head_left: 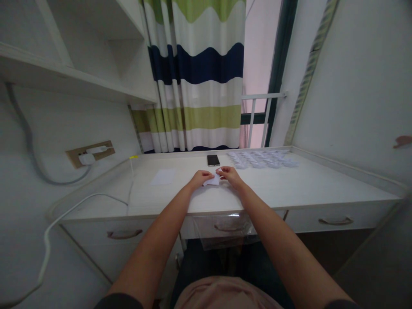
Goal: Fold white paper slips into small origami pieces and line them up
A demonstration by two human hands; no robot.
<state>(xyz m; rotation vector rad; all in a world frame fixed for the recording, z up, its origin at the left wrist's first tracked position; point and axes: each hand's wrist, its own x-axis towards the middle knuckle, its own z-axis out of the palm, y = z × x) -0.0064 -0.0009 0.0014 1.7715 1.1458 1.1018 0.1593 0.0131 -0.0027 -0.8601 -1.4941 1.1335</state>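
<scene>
A small white sheet of paper [211,181], partly folded, is held up between my two hands just above the desk. My left hand [200,178] pinches its left side between thumb and fingers. At its upper right edge, my right hand [229,175] grips the paper with fingertips and thumb. Flat on the desk to the left lies white paper [163,176]. Several folded white paper pieces [262,159] stand in rows at the back right. Part of the held paper is hidden by my fingers.
A dark phone [213,160] lies behind my hands on the white desk [322,182]. Clear plastic [222,229] hangs over the front edge at the middle drawer. A white cable [96,195] runs across the desk's left side. Shelves [106,81] overhang at upper left.
</scene>
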